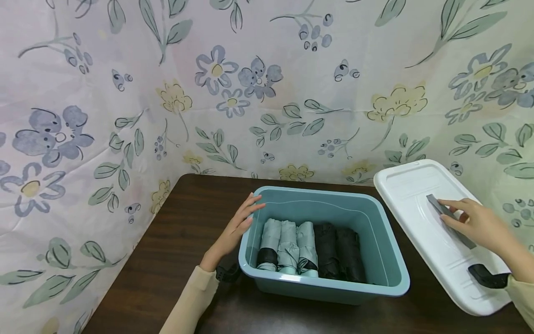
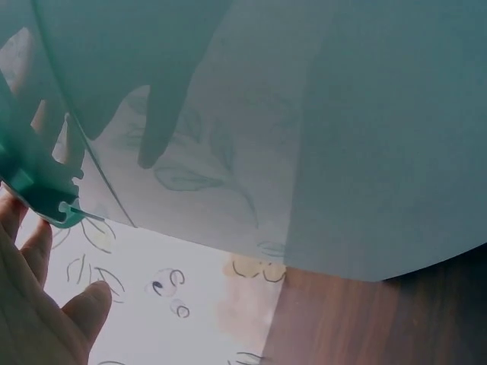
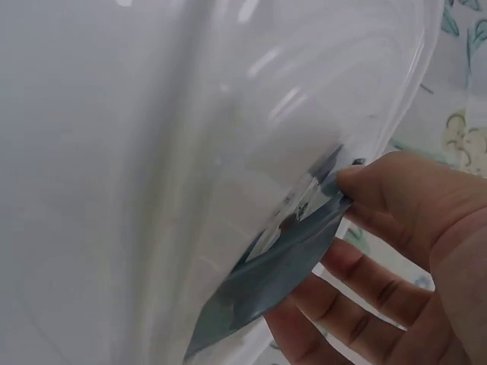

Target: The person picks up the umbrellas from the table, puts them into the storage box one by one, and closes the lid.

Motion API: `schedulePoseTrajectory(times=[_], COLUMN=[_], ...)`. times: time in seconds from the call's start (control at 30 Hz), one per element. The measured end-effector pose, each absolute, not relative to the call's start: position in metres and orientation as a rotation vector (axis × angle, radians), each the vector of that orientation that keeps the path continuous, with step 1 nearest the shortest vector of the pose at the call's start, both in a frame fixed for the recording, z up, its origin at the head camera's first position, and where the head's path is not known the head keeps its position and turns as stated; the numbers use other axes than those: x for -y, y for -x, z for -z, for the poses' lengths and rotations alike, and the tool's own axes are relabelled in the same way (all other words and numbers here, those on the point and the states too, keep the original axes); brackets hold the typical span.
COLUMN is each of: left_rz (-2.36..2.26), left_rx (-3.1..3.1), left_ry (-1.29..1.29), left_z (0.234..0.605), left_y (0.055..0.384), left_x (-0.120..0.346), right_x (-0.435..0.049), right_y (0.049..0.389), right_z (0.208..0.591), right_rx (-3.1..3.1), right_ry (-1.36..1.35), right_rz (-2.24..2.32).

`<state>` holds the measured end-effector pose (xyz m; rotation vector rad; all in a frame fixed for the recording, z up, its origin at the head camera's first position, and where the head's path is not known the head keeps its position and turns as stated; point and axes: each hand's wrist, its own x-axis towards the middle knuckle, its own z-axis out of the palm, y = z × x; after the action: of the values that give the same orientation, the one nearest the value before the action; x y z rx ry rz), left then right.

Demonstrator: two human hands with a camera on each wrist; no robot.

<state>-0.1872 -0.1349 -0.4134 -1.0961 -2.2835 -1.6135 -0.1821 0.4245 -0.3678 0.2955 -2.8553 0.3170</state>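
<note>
A blue-green plastic storage bin (image 1: 323, 297) stands on the table, holding several rolled fabric bundles. Three are pale grey-blue rolls (image 1: 288, 246); beside them lie two black rolls (image 1: 348, 255). My left hand (image 1: 233, 229) is at the bin's left rim, fingers extended and fingertips right at the edge. To the right, a white plastic lid (image 1: 404, 204) leans aslant by the bin. My right hand (image 1: 479, 222) pinches a flat grey strip (image 1: 463, 239) at the lid's middle, thumb on one side and fingers on the other; in the right wrist view the strip (image 3: 266, 281) looks bent and glossy.
The dark brown wooden table (image 1: 167, 241) ends on the left and back at a floral cloth (image 1: 258, 93). A black wrist strap (image 1: 488, 277) on my right arm overlaps the lid's lower part.
</note>
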Motion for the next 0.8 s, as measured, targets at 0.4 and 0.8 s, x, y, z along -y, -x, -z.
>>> schedulePoseTrajectory(times=[0.4, 0.8], left_rz=[1.612, 1.604], left_rx=[2.282, 2.274], left_ry=[1.077, 1.084], left_z=[0.443, 0.448], left_y=[0.204, 0.207], left_x=[0.141, 0.140], right_x=[-0.412, -0.402], right_y=[0.175, 0.174], right_z=[0.354, 0.339], right_rx=[2.876, 2.802], right_ry=[-0.411, -0.531], right_rz=[-0.253, -0.158])
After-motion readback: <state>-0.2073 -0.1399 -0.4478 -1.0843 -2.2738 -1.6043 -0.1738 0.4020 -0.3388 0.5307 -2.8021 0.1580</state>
